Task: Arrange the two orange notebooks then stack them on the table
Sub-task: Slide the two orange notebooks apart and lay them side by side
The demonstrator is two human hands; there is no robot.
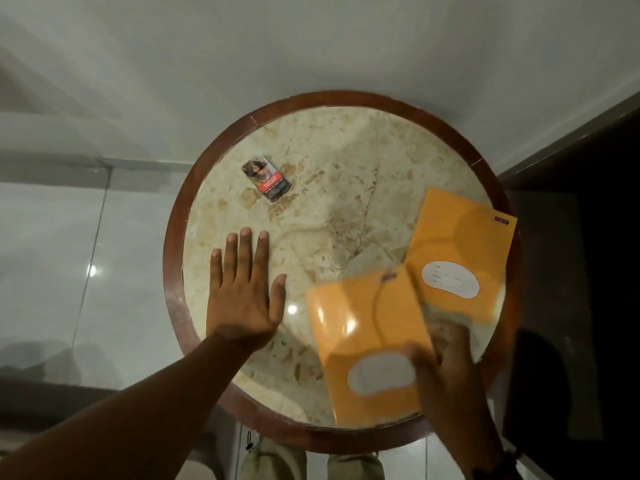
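Two orange notebooks are on the right side of a round marble table [332, 209]. The far notebook [460, 244] lies flat near the right rim, tilted, with a white oval label. The near notebook [367, 327] is blurred with motion and sits at the front edge, its far corner touching the other one. My right hand [446, 372] grips the near notebook at its lower right side, thumb on the cover. My left hand [242, 289] rests flat on the tabletop at the left, fingers spread, holding nothing.
A small cigarette pack [266, 178] lies on the far left part of the table. The table has a dark wooden rim [173, 244]. Glossy white floor tiles surround it, and a dark piece of furniture [581, 271] stands at the right. My knees show below the table.
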